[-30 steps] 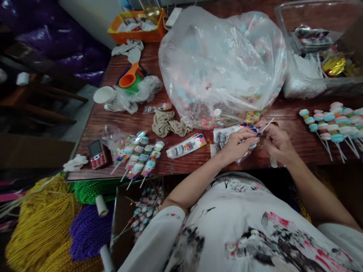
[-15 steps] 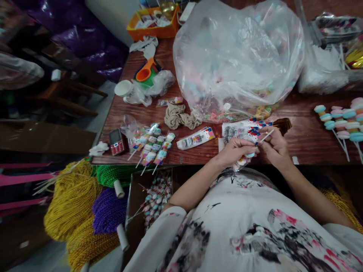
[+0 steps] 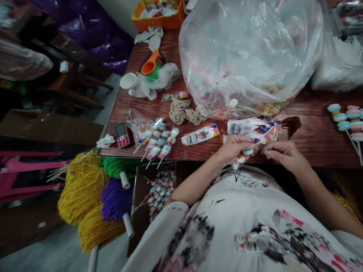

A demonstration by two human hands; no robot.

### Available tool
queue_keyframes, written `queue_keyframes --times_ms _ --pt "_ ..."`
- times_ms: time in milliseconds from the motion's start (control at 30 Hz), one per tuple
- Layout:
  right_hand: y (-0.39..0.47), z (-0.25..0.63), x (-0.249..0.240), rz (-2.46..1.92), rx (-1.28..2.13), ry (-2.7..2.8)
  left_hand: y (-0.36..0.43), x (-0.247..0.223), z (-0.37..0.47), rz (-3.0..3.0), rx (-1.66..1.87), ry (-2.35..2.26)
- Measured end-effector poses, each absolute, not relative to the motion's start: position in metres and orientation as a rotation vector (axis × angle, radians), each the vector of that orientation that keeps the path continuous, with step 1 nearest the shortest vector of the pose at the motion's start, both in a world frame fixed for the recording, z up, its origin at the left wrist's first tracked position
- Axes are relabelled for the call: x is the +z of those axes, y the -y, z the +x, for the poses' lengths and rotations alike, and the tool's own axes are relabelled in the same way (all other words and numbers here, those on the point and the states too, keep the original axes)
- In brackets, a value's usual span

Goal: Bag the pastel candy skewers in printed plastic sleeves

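Observation:
My left hand (image 3: 237,148) is closed around a marshmallow skewer (image 3: 241,158) in a clear wrapper, at the table's front edge. Just right of it, my right hand (image 3: 285,153) has thumb and fingers pinched together; whatever is between them is too small to make out. Behind my hands lies a fan of printed plastic bags (image 3: 249,127), with a brown ribbon-like strip (image 3: 292,124) at its right end. Another printed bag (image 3: 200,135) is flat to the left. Several wrapped marshmallow skewers (image 3: 159,140) rest farther left, sticks toward me.
A large clear bag (image 3: 249,56) of pastel pieces fills the table's back. Unwrapped skewers (image 3: 353,121) lie at right. A phone (image 3: 122,135), beige cloth (image 3: 181,112) and orange tape dispenser (image 3: 151,66) are left. Below sit a box of skewers (image 3: 160,194) and yellow cord bundles (image 3: 85,189).
The white stick between my hands no longer shows in my right fingers. My right hand has drawn slightly away from my left. The view has shifted a little, moving the table things rightward.

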State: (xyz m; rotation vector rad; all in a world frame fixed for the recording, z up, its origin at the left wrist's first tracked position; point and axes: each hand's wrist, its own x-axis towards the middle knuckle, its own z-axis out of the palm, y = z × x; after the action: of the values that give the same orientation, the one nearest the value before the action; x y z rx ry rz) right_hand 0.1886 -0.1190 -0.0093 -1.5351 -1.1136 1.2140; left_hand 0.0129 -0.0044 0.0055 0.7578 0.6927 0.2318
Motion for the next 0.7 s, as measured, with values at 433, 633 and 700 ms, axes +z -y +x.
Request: queue_keyframes --times_ms 433,633,700 --pt "0.123 0.161 0.014 -1.617 0.345 1.215 0.01 -0.012 0.018 0.962 0.399 -0.759" --pt "0.102 0.145 -0.006 -1.646 0.084 1.449 0.014 -0.007 0.018 1.28 0.563 -0.697" --pt "0.101 0.146 -0.008 -1.664 0.074 1.471 0.013 -0.003 0.013 1.395 0.561 -0.666"
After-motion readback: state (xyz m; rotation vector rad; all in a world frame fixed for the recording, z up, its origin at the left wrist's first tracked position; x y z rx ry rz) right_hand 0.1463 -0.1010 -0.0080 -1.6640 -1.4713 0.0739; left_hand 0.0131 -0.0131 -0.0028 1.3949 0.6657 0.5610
